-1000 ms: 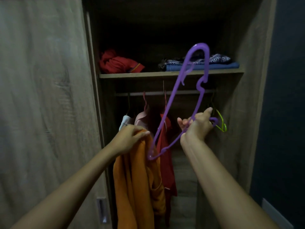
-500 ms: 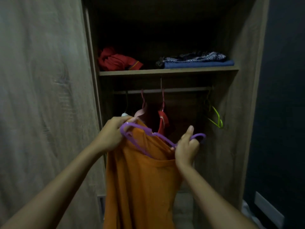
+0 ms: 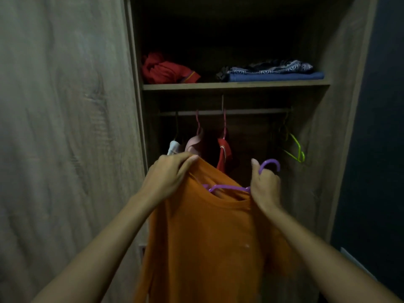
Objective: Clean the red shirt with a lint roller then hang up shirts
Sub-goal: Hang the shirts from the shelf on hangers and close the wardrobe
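Observation:
An orange shirt (image 3: pixel 209 232) hangs in front of me at the open wardrobe. A purple hanger (image 3: pixel 229 188) lies inside its neck opening, its hook curling up at the right. My left hand (image 3: pixel 168 176) grips the shirt's left shoulder. My right hand (image 3: pixel 265 186) holds the hanger just below the hook, pinching the shirt's collar. A red shirt (image 3: pixel 223 153) hangs on the rail (image 3: pixel 251 111) behind, partly hidden by the orange one.
A pink garment (image 3: pixel 193 143) and a white one (image 3: pixel 173 147) hang left on the rail. An empty green hanger (image 3: pixel 295 149) hangs at the right. The shelf (image 3: pixel 236 85) above holds a red bundle (image 3: pixel 166 69) and folded blue clothes (image 3: pixel 273 73). The wardrobe door (image 3: pixel 65 127) stands at left.
The purple hanger went from held upright to slid inside the orange shirt's neck. The shirt has spread open between both hands, and the left end of the hanger is now covered by fabric.

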Demonstrator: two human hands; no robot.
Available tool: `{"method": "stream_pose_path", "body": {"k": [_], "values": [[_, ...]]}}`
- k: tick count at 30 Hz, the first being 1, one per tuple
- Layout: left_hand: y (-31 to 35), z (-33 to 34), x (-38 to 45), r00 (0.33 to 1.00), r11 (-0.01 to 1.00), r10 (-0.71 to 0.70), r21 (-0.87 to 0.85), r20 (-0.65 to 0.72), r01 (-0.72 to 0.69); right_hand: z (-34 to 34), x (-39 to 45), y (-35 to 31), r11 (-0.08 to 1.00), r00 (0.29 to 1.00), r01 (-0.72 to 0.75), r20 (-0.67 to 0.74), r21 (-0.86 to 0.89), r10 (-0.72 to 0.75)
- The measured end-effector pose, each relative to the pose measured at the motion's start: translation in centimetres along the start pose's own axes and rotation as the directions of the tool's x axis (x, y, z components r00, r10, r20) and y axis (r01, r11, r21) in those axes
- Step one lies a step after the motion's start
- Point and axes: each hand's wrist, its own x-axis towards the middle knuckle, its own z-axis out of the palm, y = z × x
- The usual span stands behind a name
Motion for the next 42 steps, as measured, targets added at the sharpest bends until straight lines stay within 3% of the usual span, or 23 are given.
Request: {"method": "stream_pose_path", "body": {"k": [2,4,8,12,16,24,27,31,34,36,39,42], "values": [[0.4,0.4,0.0,1.000,0.999,0.020,0.039,-0.004,-0.020,0.1,-0.7,-0.8,0.980,0.985,0.121,0.141,-0.157,-0.099],[0.7,1.0,0.1,1.000,0.995,0.024,0.094,-0.009,-0.023,0.1,-1.6,-1.8,0.940,0.938,0.278,0.266,-0.198,-0.221],[1.6,1.9,0.6,0.999,0.990,0.030,0.140,-0.019,-0.027,-0.6,-0.9,-3.9,0.871,0.884,0.444,0.259,-0.211,-0.389],[2.6,2.5,1.0,0.998,0.990,0.061,0.129,0.032,-0.065,-0.7,0.4,-4.9,0.876,0.912,0.397,0.221,-0.273,-0.345],[2.7,2.3,1.9,0.993,0.996,0.003,0.083,0.114,-0.012,-2.6,2.7,-5.8,0.981,0.978,0.188,0.097,-0.041,-0.183],[5.5,2.7,1.2,0.973,0.990,-0.089,-0.089,0.211,0.110,-2.3,1.0,-6.1,0.948,0.935,0.279,0.268,-0.155,-0.231],[5.2,2.2,0.7,0.914,0.967,-0.148,-0.137,0.378,0.214,-3.2,2.0,-5.9,0.953,0.951,0.258,0.217,-0.161,-0.220],[3.6,1.0,-0.4,0.782,0.939,-0.068,-0.225,0.620,0.260,-4.1,3.2,-5.3,0.970,0.967,0.210,0.175,-0.123,-0.188],[3.8,2.0,-1.5,0.834,0.935,-0.084,-0.247,0.545,0.256,-3.8,3.1,-5.5,0.984,0.967,0.134,0.234,-0.121,-0.103],[3.8,3.4,-1.7,0.886,0.930,-0.118,-0.262,0.449,0.257,-3.4,2.5,-5.6,0.976,0.963,0.069,0.268,-0.207,-0.012],[3.4,5.4,-1.3,0.939,0.933,-0.188,-0.247,0.289,0.263,-3.1,0.7,-5.0,0.976,0.974,0.017,0.225,-0.218,0.034],[3.3,7.4,-0.2,0.962,0.944,-0.249,-0.195,0.114,0.267,-2.7,-0.9,-4.0,0.978,0.898,-0.098,0.407,-0.186,0.167]]}}
